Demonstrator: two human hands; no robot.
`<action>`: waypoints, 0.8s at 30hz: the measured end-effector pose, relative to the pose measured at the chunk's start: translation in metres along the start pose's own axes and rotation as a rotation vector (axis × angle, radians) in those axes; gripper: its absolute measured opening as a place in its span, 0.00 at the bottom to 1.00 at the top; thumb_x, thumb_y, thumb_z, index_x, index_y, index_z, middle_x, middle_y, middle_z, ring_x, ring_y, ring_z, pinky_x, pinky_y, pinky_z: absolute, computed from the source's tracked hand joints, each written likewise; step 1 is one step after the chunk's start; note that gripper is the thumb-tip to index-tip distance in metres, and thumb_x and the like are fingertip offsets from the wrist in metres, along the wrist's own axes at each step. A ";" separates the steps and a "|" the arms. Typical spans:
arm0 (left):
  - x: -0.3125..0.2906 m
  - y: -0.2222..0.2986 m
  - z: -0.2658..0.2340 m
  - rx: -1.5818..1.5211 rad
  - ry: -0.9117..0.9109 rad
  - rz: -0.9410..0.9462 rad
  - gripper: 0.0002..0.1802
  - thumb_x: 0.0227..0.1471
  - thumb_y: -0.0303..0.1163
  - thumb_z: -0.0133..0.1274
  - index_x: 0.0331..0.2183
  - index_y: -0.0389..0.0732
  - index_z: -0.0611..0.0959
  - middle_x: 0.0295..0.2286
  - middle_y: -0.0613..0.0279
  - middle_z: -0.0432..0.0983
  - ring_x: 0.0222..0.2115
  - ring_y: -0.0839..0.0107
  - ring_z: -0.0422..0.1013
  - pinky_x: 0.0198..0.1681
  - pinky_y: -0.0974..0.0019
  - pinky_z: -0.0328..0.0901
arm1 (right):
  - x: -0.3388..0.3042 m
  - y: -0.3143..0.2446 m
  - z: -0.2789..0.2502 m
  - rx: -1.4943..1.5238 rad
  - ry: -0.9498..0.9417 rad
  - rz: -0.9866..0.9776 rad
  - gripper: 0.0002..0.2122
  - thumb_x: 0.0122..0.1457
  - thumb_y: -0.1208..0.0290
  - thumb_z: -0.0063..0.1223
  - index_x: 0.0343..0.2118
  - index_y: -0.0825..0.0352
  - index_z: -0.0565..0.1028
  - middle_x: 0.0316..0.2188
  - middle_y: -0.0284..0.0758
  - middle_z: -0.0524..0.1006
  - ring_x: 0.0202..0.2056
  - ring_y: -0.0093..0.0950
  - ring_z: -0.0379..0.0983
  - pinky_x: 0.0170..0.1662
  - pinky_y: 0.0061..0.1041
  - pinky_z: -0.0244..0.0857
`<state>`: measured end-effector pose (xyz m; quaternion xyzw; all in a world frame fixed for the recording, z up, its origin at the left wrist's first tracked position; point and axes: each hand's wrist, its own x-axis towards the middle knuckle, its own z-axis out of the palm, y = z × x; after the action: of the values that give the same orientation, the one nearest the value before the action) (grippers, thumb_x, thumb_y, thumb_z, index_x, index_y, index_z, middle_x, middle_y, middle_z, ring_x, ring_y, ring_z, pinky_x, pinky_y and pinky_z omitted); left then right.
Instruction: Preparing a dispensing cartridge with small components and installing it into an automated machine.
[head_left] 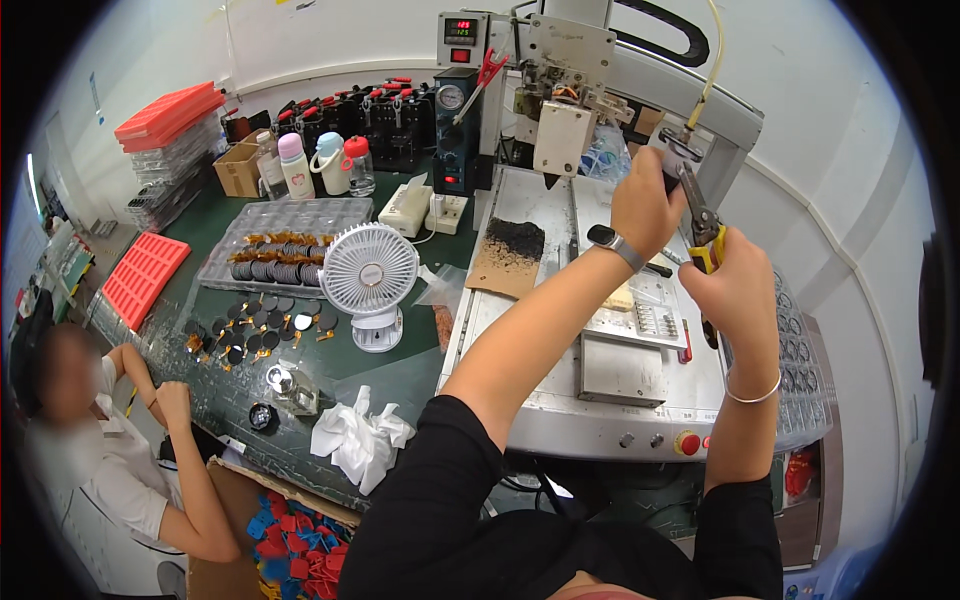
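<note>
My left hand (648,205), a watch on its wrist, is raised at the right side of the bench machine (560,215). Its fingers close around a dark fitting (682,152) from which a thin yellow tube (712,75) runs upward. In my right hand (742,290) is a pair of pliers (708,236) with yellow and black handles. The metal jaws point up at the fitting beside my left fingers; whether they grip it I cannot tell. Below both hands lies a metal fixture plate (640,318) with a row of small pins.
A white fan (370,268), round black parts (268,325), a plastic tray (285,215), crumpled tissue (360,437) and bottles (298,167) stand on the green table to the left. A red emergency button (687,443) is on the machine's front. Another person (130,440) sits at the far left.
</note>
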<state>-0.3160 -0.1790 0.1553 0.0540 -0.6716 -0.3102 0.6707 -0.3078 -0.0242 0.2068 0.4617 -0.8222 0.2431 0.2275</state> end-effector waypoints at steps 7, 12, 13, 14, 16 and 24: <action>0.002 0.002 0.001 -0.049 0.030 0.007 0.16 0.47 0.29 0.54 0.34 0.36 0.64 0.29 0.45 0.69 0.28 0.43 0.69 0.28 0.49 0.64 | -0.001 -0.003 0.002 0.094 0.022 0.088 0.17 0.36 0.63 0.56 0.20 0.75 0.69 0.15 0.44 0.71 0.19 0.39 0.69 0.27 0.30 0.64; 0.003 0.000 0.002 -0.099 0.030 -0.009 0.16 0.48 0.30 0.54 0.34 0.36 0.64 0.29 0.45 0.69 0.27 0.43 0.69 0.27 0.49 0.64 | 0.000 -0.001 0.002 0.120 0.028 0.108 0.17 0.36 0.63 0.56 0.20 0.75 0.69 0.15 0.44 0.71 0.18 0.38 0.68 0.27 0.30 0.64; 0.002 0.000 0.001 -0.080 0.040 0.016 0.16 0.48 0.30 0.54 0.34 0.36 0.64 0.29 0.45 0.69 0.27 0.43 0.69 0.26 0.49 0.64 | 0.000 -0.001 0.003 0.124 0.035 0.105 0.17 0.36 0.63 0.56 0.20 0.75 0.69 0.15 0.44 0.71 0.18 0.38 0.68 0.27 0.30 0.64; 0.002 0.000 0.001 -0.060 0.051 0.041 0.16 0.48 0.30 0.54 0.34 0.36 0.64 0.28 0.45 0.69 0.26 0.43 0.69 0.26 0.49 0.64 | 0.001 -0.001 0.003 0.125 0.034 0.104 0.17 0.36 0.63 0.56 0.20 0.75 0.69 0.15 0.44 0.71 0.18 0.38 0.68 0.27 0.30 0.64; 0.002 0.002 0.002 -0.044 0.051 0.040 0.16 0.48 0.30 0.54 0.34 0.36 0.64 0.28 0.45 0.69 0.26 0.43 0.69 0.26 0.49 0.64 | 0.000 0.000 0.003 0.127 0.031 0.103 0.17 0.36 0.63 0.56 0.20 0.75 0.69 0.15 0.44 0.70 0.18 0.38 0.67 0.27 0.30 0.64; 0.001 0.004 -0.003 0.020 0.022 0.057 0.17 0.46 0.29 0.54 0.35 0.36 0.65 0.29 0.46 0.69 0.28 0.44 0.69 0.27 0.49 0.64 | -0.001 -0.006 0.004 0.162 0.011 0.081 0.15 0.36 0.65 0.56 0.19 0.74 0.67 0.15 0.44 0.70 0.18 0.37 0.66 0.26 0.31 0.63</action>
<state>-0.3116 -0.1774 0.1581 0.0447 -0.6686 -0.2836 0.6860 -0.3032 -0.0289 0.2042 0.4438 -0.8166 0.3202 0.1837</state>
